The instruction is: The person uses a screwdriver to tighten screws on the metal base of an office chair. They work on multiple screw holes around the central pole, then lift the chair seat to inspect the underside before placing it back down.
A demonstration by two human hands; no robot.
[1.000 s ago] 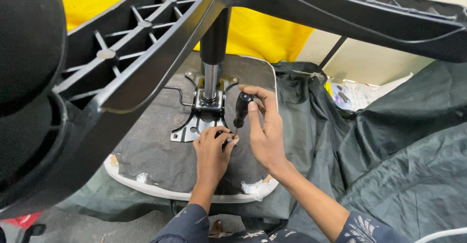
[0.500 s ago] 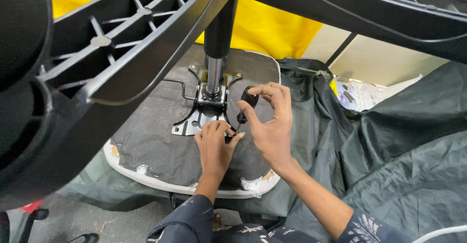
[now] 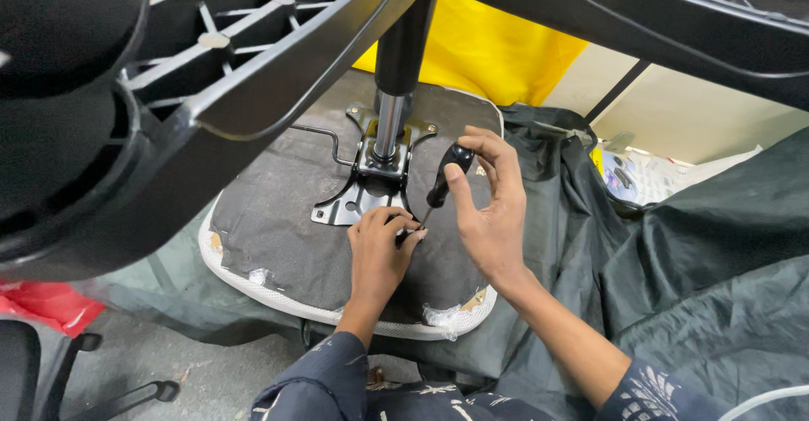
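Observation:
An office chair lies upside down, its grey seat underside (image 3: 278, 244) facing up. A metal mounting plate (image 3: 354, 198) with the gas cylinder (image 3: 392, 109) rises from the seat's middle. My right hand (image 3: 489, 210) grips a black-handled screwdriver (image 3: 445, 175), tilted with its tip pointing down toward the plate's near edge. My left hand (image 3: 379, 248) rests on the seat beside the tip, fingertips pinched around it, apparently steadying a small screw that is hidden by the fingers.
The black plastic star base (image 3: 253, 75) with a caster (image 3: 59, 16) looms overhead at the top and left. Dark plastic sheeting (image 3: 674, 252) covers the right side. A yellow sheet (image 3: 497, 50) lies behind. Another chair base (image 3: 93, 387) stands at the lower left.
Both hands stay at the plate's near edge. The screwdriver handle has shifted slightly in my right hand's fingers, and the view has drifted a little.

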